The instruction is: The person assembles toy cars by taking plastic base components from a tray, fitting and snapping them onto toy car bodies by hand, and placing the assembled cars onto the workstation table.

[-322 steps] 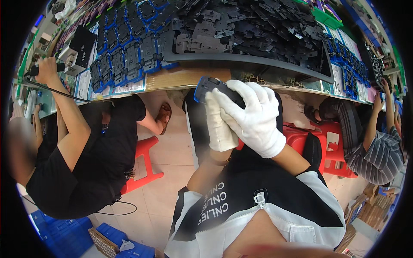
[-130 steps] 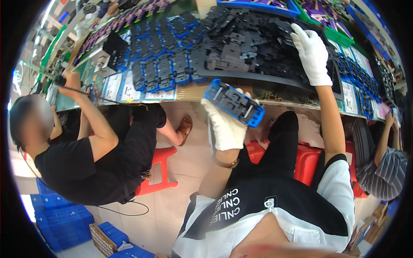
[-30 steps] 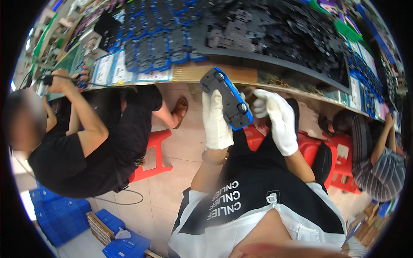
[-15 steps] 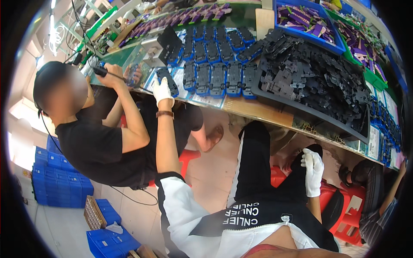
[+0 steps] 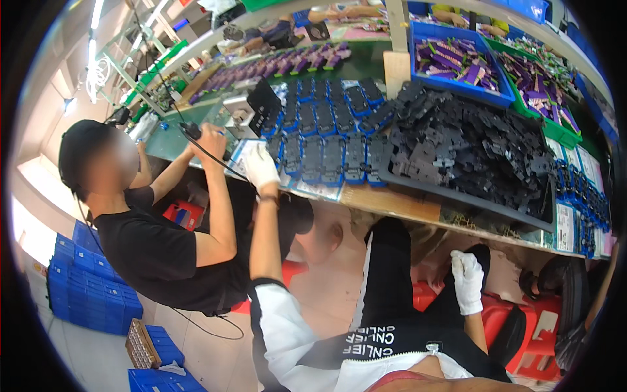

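Since a second ago the blue-and-black part you held in both hands at your chest is out of them: your left hand (image 5: 260,166), white-gloved, has gone out to the left end of the bench and your right hand (image 5: 467,281) has dropped to your lap. Left arm is stretched forward, the glove lying on the front row of blue-and-black assembled parts (image 5: 313,157), at its left end near the bench's front edge; fingers look loosely curled on or over the nearest piece, but whether they are closed on it cannot be told, the palm hides it. Right hand, also gloved, rests on your black trouser leg above the red stool (image 5: 516,320), fingers loosely together, holding nothing. The parts lie in rows on the green bench (image 5: 163,140). Just right of them sits the dark tray (image 5: 457,196) heaped with loose black plastic pieces (image 5: 470,144). Behind that heap a blue bin (image 5: 457,62) holds purple parts, with a green bin to its right; more purple parts line the far left of the bench. A seated co-worker (image 5: 157,248) in a black shirt is at your left, their hand (image 5: 210,140) gripping a corded tool just beside your left glove, not clearly touching. Blue crates (image 5: 91,287) are stacked on the floor at left.
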The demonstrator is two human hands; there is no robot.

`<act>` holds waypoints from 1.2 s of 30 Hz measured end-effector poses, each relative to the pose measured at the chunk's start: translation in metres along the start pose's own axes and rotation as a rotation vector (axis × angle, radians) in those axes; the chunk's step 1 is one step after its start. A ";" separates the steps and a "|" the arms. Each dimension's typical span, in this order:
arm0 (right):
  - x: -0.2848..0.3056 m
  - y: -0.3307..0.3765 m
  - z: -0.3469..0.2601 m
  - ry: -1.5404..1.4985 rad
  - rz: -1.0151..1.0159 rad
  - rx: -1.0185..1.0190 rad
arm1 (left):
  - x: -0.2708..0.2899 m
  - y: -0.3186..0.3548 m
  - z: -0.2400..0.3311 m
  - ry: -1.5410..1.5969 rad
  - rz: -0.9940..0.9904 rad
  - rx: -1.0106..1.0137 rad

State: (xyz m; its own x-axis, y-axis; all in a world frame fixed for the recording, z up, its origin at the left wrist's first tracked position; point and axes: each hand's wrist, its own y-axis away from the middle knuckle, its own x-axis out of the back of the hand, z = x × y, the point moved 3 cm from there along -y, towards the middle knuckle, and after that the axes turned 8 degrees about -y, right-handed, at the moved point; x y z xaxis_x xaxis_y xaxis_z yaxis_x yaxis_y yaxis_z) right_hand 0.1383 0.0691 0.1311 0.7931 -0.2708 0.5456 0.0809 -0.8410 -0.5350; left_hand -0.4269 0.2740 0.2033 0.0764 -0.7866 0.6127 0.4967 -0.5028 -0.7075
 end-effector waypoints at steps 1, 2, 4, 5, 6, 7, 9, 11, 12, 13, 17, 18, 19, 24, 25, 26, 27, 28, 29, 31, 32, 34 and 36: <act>-0.002 0.011 0.018 -0.004 -0.027 -0.094 | 0.014 0.020 0.035 0.140 0.098 -0.008; -0.005 0.025 0.041 -0.008 -0.043 -0.196 | 0.027 0.047 0.078 0.284 0.187 -0.052; -0.032 0.060 0.086 -0.458 -0.019 -0.750 | 0.049 0.123 0.112 0.446 0.163 -0.067; -0.056 0.081 0.113 -0.540 -0.049 -0.905 | 0.084 0.169 0.132 0.473 0.226 -0.024; -0.076 0.100 0.138 -0.136 -0.234 -0.685 | 0.070 0.230 0.144 0.717 0.378 0.061; -0.083 0.108 0.131 0.141 -0.406 -0.567 | 0.054 0.290 0.142 0.606 -0.046 -0.027; -0.116 0.146 0.154 0.199 -0.650 -0.486 | 0.078 0.354 0.206 0.753 -0.527 -0.085; -0.140 0.163 0.142 0.331 -0.915 -0.528 | 0.048 0.431 0.237 0.649 -0.959 -0.211; -0.150 0.178 0.143 0.400 -1.037 -0.542 | 0.041 0.466 0.249 0.620 -1.071 -0.270; -0.150 0.183 0.144 0.243 -0.960 -0.543 | 0.032 0.494 0.253 0.584 -1.156 -0.380; -0.170 0.197 0.170 0.114 -0.995 -0.331 | -0.045 0.621 0.188 0.175 -1.702 -0.698; -0.170 0.223 0.203 0.201 -0.899 -0.430 | -0.038 0.619 0.205 0.185 -1.706 -0.779; -0.193 0.216 0.203 0.267 -0.815 -0.506 | -0.036 0.615 0.208 0.322 -1.575 -0.842; -0.251 0.220 0.252 0.596 -0.443 -0.843 | -0.081 0.638 0.220 0.309 -1.510 -0.879; -0.270 0.226 0.260 0.658 -0.380 -0.911 | -0.075 0.632 0.225 0.268 -1.509 -0.710; -0.292 0.223 0.261 0.716 -0.311 -0.963 | -0.065 0.618 0.233 0.223 -1.487 -0.537; -0.308 0.231 0.262 0.776 -0.241 -0.991 | -0.062 0.611 0.230 0.245 -1.493 -0.475; -0.325 0.243 0.266 0.841 -0.162 -1.036 | -0.053 0.607 0.231 0.245 -1.490 -0.474; -0.331 0.270 0.286 0.913 -0.073 -1.092 | -0.036 0.607 0.237 0.242 -1.573 -0.703; -0.307 0.268 0.300 0.969 0.012 -1.144 | -0.025 0.610 0.244 0.217 -1.704 -0.790; -0.305 0.230 0.280 0.951 -0.027 -1.111 | -0.025 0.609 0.243 0.205 -1.704 -0.781; -0.299 0.198 0.272 0.930 -0.108 -1.036 | -0.018 0.596 0.249 0.243 -1.672 -0.639; -0.285 0.166 0.260 0.918 -0.175 -0.975 | -0.028 0.604 0.248 0.200 -1.663 -0.585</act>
State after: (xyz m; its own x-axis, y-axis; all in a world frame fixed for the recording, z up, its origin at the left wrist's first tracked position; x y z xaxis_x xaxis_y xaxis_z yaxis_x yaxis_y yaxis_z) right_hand 0.0826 0.1289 -0.2812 0.0989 -0.0171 0.9950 -0.6238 -0.7801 0.0486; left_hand 0.0851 0.0810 -0.1538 -0.2583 0.6337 0.7291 -0.4151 -0.7543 0.5086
